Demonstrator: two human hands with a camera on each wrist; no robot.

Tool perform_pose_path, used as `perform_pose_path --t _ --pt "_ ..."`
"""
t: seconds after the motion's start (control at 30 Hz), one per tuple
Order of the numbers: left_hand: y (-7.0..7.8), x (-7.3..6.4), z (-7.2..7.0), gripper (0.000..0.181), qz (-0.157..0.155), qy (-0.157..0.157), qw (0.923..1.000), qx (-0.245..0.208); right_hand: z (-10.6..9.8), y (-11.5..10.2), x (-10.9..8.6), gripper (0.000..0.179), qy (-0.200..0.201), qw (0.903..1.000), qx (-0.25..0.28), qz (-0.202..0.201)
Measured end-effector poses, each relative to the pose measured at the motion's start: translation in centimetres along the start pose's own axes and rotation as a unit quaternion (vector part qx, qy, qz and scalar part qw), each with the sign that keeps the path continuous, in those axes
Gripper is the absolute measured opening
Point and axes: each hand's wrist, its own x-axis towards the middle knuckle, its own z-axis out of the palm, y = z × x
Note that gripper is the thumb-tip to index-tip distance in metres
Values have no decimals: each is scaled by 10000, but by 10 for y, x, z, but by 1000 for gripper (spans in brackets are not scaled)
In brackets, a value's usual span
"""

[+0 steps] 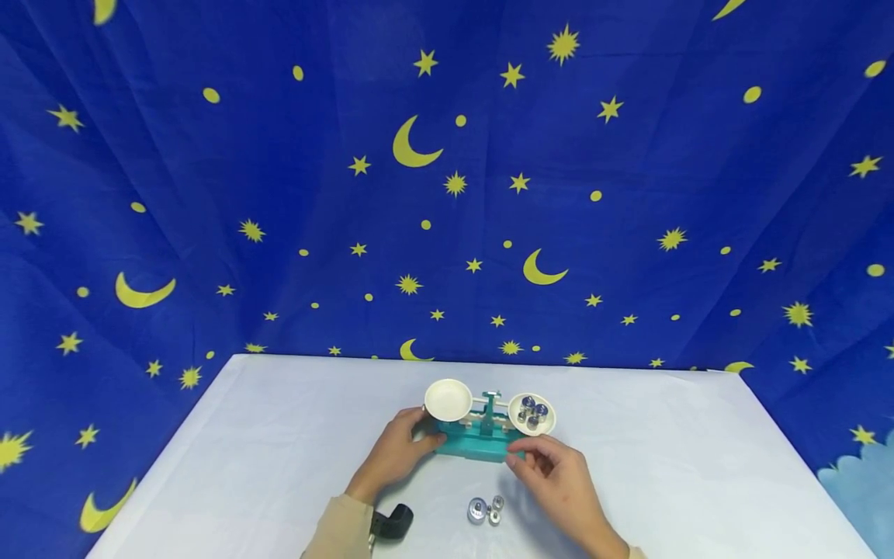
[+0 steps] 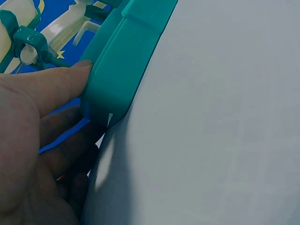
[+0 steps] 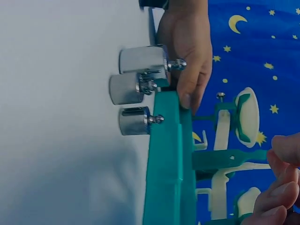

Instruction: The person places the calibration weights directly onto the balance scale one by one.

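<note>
A green balance scale [image 1: 475, 446] with two white pans stands on the table. Its left pan [image 1: 448, 401] has nothing in it, while the right pan [image 1: 514, 420] bears several metal weights [image 1: 532, 413]. My left hand [image 1: 394, 454] grips the left end of the base; in the left wrist view the thumb [image 2: 61, 86] presses the base's edge and the other fingers lie around its end. Close to the base's right end is my right hand [image 1: 559, 481], fingers loosely bent with nothing visible between them. Whether it touches the base I cannot tell.
In front of the scale stand several more metal weights, one large [image 1: 477, 510] and some small [image 1: 494, 518]. A black device [image 1: 393, 522] is at my left wrist. The white table [image 1: 279, 435] ends at a blue curtain [image 1: 475, 210] with yellow stars and moons.
</note>
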Motion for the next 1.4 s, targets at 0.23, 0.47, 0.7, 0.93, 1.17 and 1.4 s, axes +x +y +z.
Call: perform_pose_path --t 0.23,0.47,0.7,0.93,1.17,1.4 --pt "1 0 0 57 29 -7 10000 2 3 7 -1 9 -569 9978 170 302" --pt "3 0 -1 57 -49 -26 10000 16 5 18 2 14 -1358 9883 302 617" --pt "4 -1 -2 57 -64 -37 10000 50 5 27 4 15 -1837 9800 150 746" --pt "4 0 -1 57 -133 -56 9999 42 4 33 7 17 -2290 9697 188 831" --pt "6 2 -2 55 -78 -27 10000 6 -1 35 9 19 -2738 9574 418 815" --pt "4 1 -2 56 -122 -64 9999 5 -3 38 8 17 -2951 9506 498 818"
